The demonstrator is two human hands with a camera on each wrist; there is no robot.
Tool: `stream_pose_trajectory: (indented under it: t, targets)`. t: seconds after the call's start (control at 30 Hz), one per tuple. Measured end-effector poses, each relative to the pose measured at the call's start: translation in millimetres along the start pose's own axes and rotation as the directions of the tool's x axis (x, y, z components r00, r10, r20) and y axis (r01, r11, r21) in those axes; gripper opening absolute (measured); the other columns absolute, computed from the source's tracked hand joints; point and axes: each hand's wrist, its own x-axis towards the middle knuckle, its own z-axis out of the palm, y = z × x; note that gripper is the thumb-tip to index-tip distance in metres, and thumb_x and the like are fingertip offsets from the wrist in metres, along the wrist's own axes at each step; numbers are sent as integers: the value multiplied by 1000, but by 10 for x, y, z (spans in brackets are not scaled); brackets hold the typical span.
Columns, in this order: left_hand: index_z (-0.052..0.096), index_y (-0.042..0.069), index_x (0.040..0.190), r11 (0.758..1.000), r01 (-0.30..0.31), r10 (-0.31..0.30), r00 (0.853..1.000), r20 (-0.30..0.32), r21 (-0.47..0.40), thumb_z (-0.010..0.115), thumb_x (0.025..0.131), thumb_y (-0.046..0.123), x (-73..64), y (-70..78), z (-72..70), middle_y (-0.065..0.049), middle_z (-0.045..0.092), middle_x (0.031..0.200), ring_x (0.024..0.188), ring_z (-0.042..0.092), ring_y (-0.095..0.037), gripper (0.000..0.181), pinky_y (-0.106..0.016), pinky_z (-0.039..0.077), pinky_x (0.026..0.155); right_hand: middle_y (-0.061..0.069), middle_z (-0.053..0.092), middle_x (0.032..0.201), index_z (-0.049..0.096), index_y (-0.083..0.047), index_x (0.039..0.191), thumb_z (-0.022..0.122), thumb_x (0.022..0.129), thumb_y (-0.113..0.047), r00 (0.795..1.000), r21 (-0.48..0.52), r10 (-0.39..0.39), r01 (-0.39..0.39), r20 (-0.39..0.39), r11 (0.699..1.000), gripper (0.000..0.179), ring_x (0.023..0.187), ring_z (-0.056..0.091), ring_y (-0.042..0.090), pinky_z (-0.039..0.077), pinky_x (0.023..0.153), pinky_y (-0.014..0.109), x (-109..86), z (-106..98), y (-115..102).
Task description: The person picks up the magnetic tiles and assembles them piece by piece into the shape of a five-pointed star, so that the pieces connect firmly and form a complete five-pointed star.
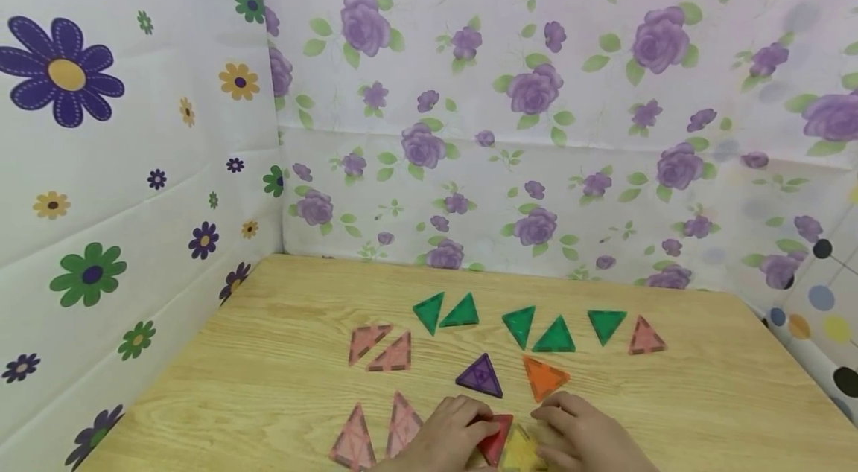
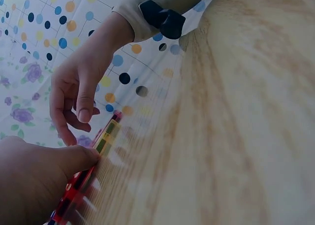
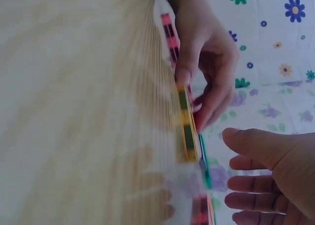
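In the head view my left hand [image 1: 447, 429] pinches a red triangular magnetic tile [image 1: 496, 440], its thumb on the near side. A yellow triangular tile [image 1: 520, 451] lies against the red one's right side, partly covered by my right hand [image 1: 585, 433]. The right wrist view shows that right hand [image 3: 275, 171] with fingers loosely extended, apart from the yellow tile [image 3: 187, 126]. In the left wrist view, the left thumb [image 2: 74, 161] bears on the tile edges. Just beyond the hands lie a purple triangle [image 1: 481, 377] and an orange triangle [image 1: 544, 378].
Two tall pink triangles [image 1: 354, 438] lie left of the hands, and two pink right triangles [image 1: 392, 353] farther back. Several green triangles [image 1: 556, 336] and a pink triangle [image 1: 646, 336] line the back. Flowered cloth [image 1: 469, 100] hangs behind the wooden table [image 1: 268, 368].
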Motion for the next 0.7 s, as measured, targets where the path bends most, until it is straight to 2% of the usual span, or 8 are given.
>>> stream_pose_trajectory:
  t: [0.1,0.2,0.37,0.47,0.6,0.7]
  targets:
    - [68,16,120,1000,-9,9,1000,-7,-11,59,91,47,1,-6,6,1,62,115,106,55,-11,43,-25,47,89,-3,62,104,70,-17,105,69,88,-35,996,-37,-64,62,-57,997,25,82,57,2,51,63,20,-16,-41,73]
    - [67,15,122,1000,-7,7,1000,5,-18,58,92,47,0,-9,7,0,62,117,107,55,-12,44,-26,47,90,-5,63,104,70,-19,104,70,87,-31,993,-85,-91,85,-76,993,20,85,60,5,53,66,21,-28,-70,137]
    - [65,17,124,1000,15,-14,999,45,-26,55,93,50,-5,-11,-7,1,61,120,110,55,-12,47,-27,48,91,-5,63,113,69,-25,110,69,87,-38,998,-78,15,-10,63,997,27,99,62,18,56,78,31,-38,-151,220]
    - [65,17,125,999,17,-16,999,48,-29,55,93,50,-5,-9,-8,1,61,120,110,56,-12,47,-27,48,91,1,63,120,68,-19,116,70,86,-38,986,-66,70,-61,151,996,35,106,62,25,56,82,37,-42,-192,272]
    - [67,17,121,999,13,-11,999,37,-33,56,93,50,-1,-7,1,1,62,119,109,56,-12,44,-27,48,91,6,61,126,64,-11,125,71,84,-37,967,-45,111,-104,230,994,49,111,60,32,55,84,42,-62,-219,336]
    - [68,18,119,999,8,-7,1000,26,-33,56,93,49,-1,-7,9,1,62,118,108,57,-12,42,-27,48,91,7,59,129,61,-11,130,71,84,-39,949,-19,145,-146,278,989,55,114,58,34,54,86,45,-90,-231,375]
